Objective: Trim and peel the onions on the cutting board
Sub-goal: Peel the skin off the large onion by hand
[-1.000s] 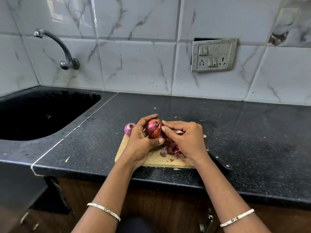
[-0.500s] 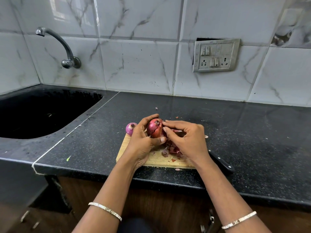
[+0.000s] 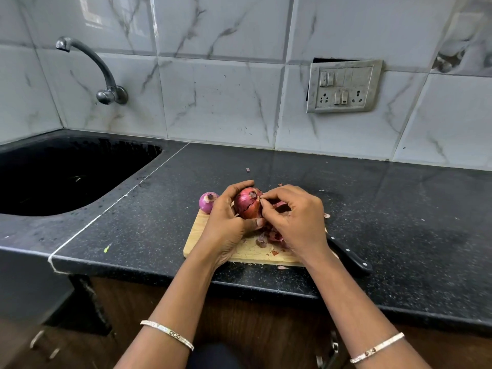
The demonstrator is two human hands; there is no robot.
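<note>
A red onion is held just above a wooden board on a black counter; it is cupped by the left hand, whose fingers are curled round its far side with the thumb pressed under it. The skin near its top is pinched between the thumb and fingertips of the right hand, the other fingers being bent. A second, paler onion is seen at the board's far left corner, peel scraps are scattered on the board under the hands, and a black-handled knife is laid at the board's right edge.
</note>
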